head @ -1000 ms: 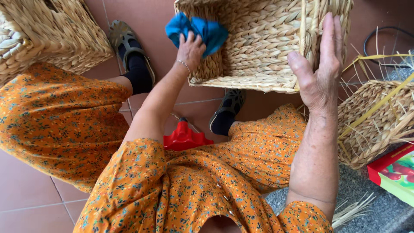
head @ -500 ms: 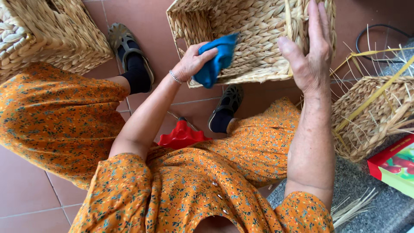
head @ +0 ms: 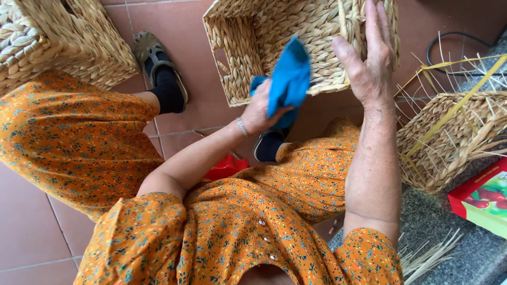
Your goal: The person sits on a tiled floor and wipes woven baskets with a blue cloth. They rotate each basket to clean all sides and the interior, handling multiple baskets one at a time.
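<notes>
A square woven straw basket (head: 248, 37) is tilted above my knees, its open side turned toward me. My right hand (head: 369, 63) grips its right wall, fingers spread over the weave. My left hand (head: 261, 111) holds a blue cloth (head: 289, 79) bunched up against the basket's lower front rim, just outside the opening. I am seated, in orange flowered clothes, with dark socks and sandals on the tiled floor.
A second woven basket (head: 47, 42) stands at the upper left. A half-woven basket on a yellow frame (head: 449, 132) sits at the right, with loose straw, a red box (head: 483, 198) and a black cable nearby. A red object (head: 224, 168) lies between my legs.
My left hand has drawn the blue cloth from inside the basket down to its front rim. The basket has tipped and shifted slightly; my right hand keeps its hold on the wall.
</notes>
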`<state>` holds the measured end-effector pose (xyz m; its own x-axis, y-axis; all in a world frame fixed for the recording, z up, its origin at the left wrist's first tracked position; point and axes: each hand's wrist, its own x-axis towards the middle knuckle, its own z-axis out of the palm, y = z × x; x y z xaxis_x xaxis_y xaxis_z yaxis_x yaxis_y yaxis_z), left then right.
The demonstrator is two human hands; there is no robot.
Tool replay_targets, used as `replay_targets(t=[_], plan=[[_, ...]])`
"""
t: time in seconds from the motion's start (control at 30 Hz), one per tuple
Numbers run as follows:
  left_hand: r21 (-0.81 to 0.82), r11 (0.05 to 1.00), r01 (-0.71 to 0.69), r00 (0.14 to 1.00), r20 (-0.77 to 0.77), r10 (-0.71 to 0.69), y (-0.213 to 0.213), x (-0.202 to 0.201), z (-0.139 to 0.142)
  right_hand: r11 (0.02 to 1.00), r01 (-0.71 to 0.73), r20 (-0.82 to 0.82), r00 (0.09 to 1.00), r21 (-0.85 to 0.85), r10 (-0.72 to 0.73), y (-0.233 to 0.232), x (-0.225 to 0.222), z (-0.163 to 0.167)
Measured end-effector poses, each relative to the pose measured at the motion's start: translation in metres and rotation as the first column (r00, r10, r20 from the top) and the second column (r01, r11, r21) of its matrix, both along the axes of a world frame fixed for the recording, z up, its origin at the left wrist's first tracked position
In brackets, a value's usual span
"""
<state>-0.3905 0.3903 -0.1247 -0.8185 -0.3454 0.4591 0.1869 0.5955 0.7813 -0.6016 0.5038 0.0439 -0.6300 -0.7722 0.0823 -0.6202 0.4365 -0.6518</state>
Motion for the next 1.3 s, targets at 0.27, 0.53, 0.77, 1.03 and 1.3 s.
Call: replay_targets(t=[0.27,0.53,0.77,1.03,1.3], plan=[[-0.094,0.991,-0.097,0.915,0.383,0.126,-0.041,0.079,-0.073,1.0,-0.014,-0.016,1.0,-0.009,0.014,-0.009,-0.004,0.004],[0.056,0.998,-0.031,0.998,-0.058,0.034,-0.007,-0.009,0.018,1.0,0.009,0.032,0.999,-0.021,-0.009,-0.01,0.0,0.005],[-0.062,0.995,-0.077,0.995,-0.06,0.073,0.021,-0.034,0.037,0.999,0.052,0.046,0.998,0.014,-0.053,-0.004,-0.004,-0.003],[-0.133,0.988,-0.081,0.993,0.077,0.092,-0.011,0.038,-0.042,0.999,-0.033,0.043,0.998,-0.016,0.034,0.01,-0.009,-0.005],[-0.109,0.992,-0.068,0.976,0.199,0.088,-0.03,0.082,-0.04,0.978,-0.192,-0.376,0.903,0.087,0.21,-0.003,0.043,0.005]])
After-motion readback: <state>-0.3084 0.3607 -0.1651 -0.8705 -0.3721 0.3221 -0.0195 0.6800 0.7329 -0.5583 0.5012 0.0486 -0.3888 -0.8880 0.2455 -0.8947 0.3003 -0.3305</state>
